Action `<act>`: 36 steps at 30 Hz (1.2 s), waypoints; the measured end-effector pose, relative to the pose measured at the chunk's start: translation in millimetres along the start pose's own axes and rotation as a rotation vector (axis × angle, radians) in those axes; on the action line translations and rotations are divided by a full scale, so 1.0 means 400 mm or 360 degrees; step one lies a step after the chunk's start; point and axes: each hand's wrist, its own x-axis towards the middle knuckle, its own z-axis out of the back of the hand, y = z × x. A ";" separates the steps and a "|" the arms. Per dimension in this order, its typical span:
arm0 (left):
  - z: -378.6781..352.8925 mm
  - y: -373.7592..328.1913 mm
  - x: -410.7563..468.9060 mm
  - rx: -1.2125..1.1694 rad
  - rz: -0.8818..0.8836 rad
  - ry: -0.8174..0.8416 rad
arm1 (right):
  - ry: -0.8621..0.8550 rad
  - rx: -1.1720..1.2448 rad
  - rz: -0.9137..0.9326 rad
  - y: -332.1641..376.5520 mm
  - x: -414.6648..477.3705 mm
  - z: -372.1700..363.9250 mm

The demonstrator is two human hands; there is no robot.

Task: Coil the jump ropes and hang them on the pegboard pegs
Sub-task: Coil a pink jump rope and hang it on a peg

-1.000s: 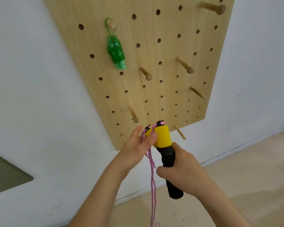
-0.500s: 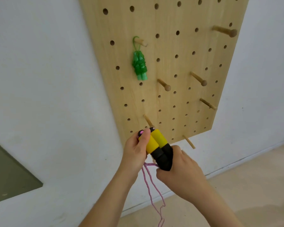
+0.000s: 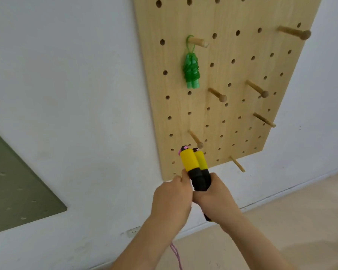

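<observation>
1. Left hand (image 3: 172,197) and right hand (image 3: 217,198) are raised and touching, both clamped round the black ends of the jump rope handles (image 3: 193,162).
2. The handles stand upright side by side at the pegboard (image 3: 232,78) bottom corner, and the pink cord (image 3: 176,255) hangs below.

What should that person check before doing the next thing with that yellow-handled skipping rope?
1. Handles paired side by side: ok, left hand and right hand grip them.
2. Pink rope coiled: not ok, it dangles loose below the hands.
3. Bare peg nearby: ok, just above the handles.
4. Green jump rope out of the way: ok, hung on a higher peg.
5. Rope free of tangles: cannot tell, mostly hidden.
</observation>
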 end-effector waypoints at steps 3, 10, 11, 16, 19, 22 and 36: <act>0.032 0.006 -0.027 0.0410 -0.0394 -0.0049 | -0.0366 -0.1301 0.0463 -0.021 0.018 -0.019; 0.071 0.089 -0.039 -0.0030 -0.0679 0.0286 | -0.0300 -0.2034 0.1277 0.004 0.004 0.000; 0.085 0.096 -0.040 -0.0300 -0.0560 0.0309 | -0.0338 -0.2032 0.1384 0.004 0.004 0.000; 0.132 0.123 -0.034 -0.1250 -0.0092 0.0222 | -0.0366 -0.2092 0.1535 0.037 -0.020 0.015; 0.165 0.138 -0.021 -0.1347 0.0023 0.0272 | -0.0322 -0.1955 0.1598 0.043 -0.039 0.022; 0.193 0.155 -0.014 -0.1506 0.0085 0.0594 | -0.0209 -0.1871 0.1682 0.057 -0.060 0.034; 0.245 0.245 0.037 -0.1570 -0.0046 0.1213 | 0.0341 -0.1674 0.1943 0.092 -0.078 0.083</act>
